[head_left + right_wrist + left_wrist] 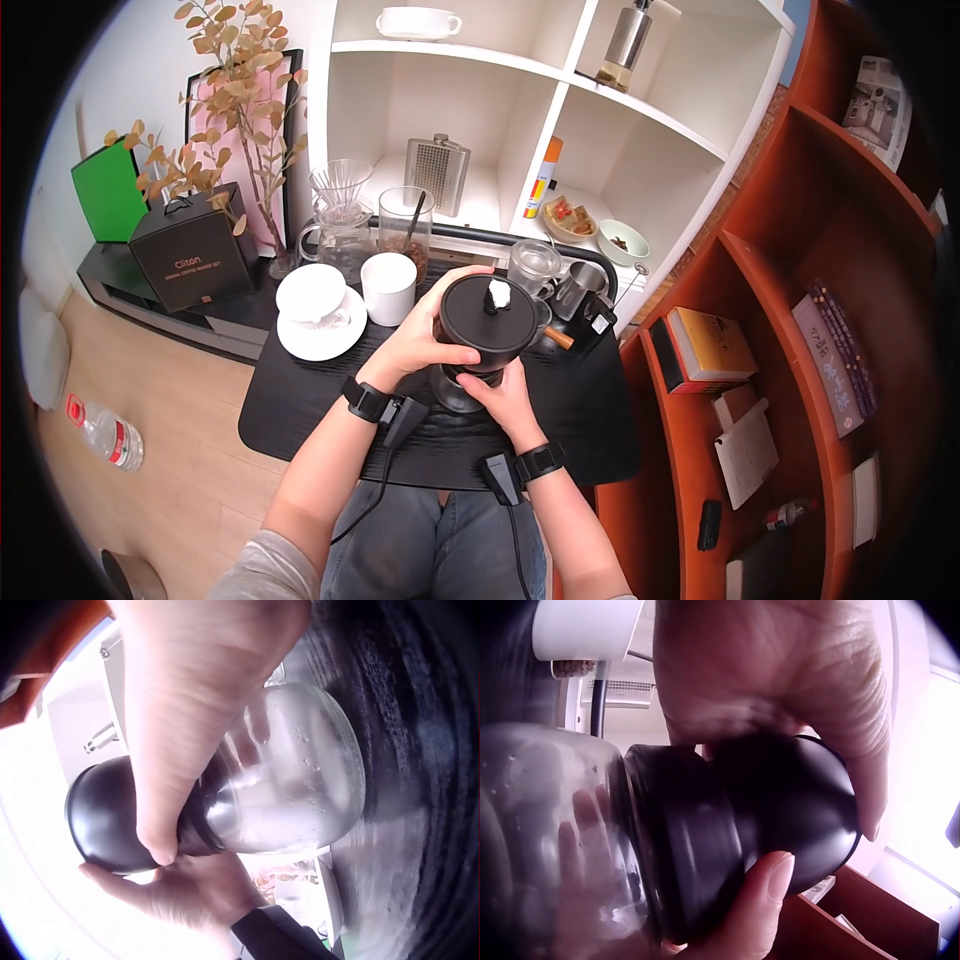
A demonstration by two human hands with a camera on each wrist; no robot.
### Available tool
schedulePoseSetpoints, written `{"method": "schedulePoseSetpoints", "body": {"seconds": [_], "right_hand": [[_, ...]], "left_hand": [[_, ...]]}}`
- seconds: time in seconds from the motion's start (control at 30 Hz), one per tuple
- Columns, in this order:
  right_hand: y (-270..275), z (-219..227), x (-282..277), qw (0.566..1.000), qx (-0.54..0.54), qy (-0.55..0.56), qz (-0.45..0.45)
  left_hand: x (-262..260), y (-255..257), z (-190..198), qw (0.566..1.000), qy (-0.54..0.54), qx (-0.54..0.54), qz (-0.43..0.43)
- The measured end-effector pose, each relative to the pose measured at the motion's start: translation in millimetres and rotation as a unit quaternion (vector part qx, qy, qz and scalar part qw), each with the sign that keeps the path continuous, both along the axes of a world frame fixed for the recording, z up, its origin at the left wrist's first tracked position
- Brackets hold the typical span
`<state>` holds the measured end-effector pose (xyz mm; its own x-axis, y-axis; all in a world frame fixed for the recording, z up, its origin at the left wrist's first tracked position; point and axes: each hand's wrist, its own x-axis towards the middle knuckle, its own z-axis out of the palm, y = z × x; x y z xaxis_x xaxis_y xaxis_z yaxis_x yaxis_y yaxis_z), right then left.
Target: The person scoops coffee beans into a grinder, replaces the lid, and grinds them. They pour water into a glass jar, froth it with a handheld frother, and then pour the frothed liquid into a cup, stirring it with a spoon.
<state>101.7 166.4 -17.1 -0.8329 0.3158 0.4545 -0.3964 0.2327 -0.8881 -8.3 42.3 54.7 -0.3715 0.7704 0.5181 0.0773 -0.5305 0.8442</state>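
Observation:
A manual coffee grinder (490, 325) stands upright over the table, with a black upper body and a clear glass jar (304, 769) below. Its top carries a short central shaft with a white patch, and no crank is on it. My left hand (415, 335) grips the black upper body, its thumb across the near side. Lower down, my right hand (508, 402) holds the grinder around the black collar (686, 844) just above the glass. Small droplets or specks show on the jar's wall, and its base is close over the black tabletop (340, 410).
Left of the grinder stand a white mug (389, 289), a cup on a white saucer (310, 350), a glass dripper (340, 185) and a glass of beans (418, 262). Behind and right are a glass pot (533, 262) and a metal pitcher (580, 290). White shelving (450, 50) rises behind.

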Motion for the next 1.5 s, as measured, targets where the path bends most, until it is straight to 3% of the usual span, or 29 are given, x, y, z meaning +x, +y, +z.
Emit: {"method": "schedulePoseSetpoints", "body": {"seconds": [0.23,0.33,0.4,0.47,0.57,0.73,0.8,1.0,1.07,1.2,1.43,1.5], "right_hand": [[-1,1,0,1.000,0.002,0.011,-0.010],[-3,4,1,0.999,-0.036,0.005,0.007],[-2,3,2,1.000,-0.022,0.007,0.006],[-2,3,1,0.999,-0.030,0.009,0.011],[-2,1,0,0.999,-0.037,0.009,0.023],[-1,3,-1,0.999,-0.036,0.003,0.019],[0,1,-2,0.999,-0.033,0.006,0.016],[0,2,0,1.000,-0.025,-0.007,0.014],[1,1,0,1.000,-0.023,-0.013,0.012],[0,0,1,0.997,-0.062,-0.021,0.028],[1,0,1,0.997,-0.071,-0.032,0.029],[0,2,1,0.996,-0.073,-0.027,0.030]], "left_hand": [[1,3,7,0.997,0.054,0.052,0.012],[6,0,19,0.994,0.053,0.068,0.066],[11,-3,30,0.980,0.152,0.018,0.127],[11,-5,41,0.979,0.160,0.013,0.124],[6,-16,65,0.913,0.363,-0.117,0.144],[-5,-15,95,0.880,0.449,-0.110,0.103],[-8,-14,108,0.833,0.521,-0.178,0.050],[9,-14,115,0.823,0.503,-0.234,0.122],[1,-14,108,0.812,0.538,-0.185,0.129],[-5,-11,103,0.831,0.516,-0.145,0.145],[0,-11,109,0.826,0.518,-0.172,0.144],[-6,-8,100,0.840,0.507,-0.110,0.155]]}}
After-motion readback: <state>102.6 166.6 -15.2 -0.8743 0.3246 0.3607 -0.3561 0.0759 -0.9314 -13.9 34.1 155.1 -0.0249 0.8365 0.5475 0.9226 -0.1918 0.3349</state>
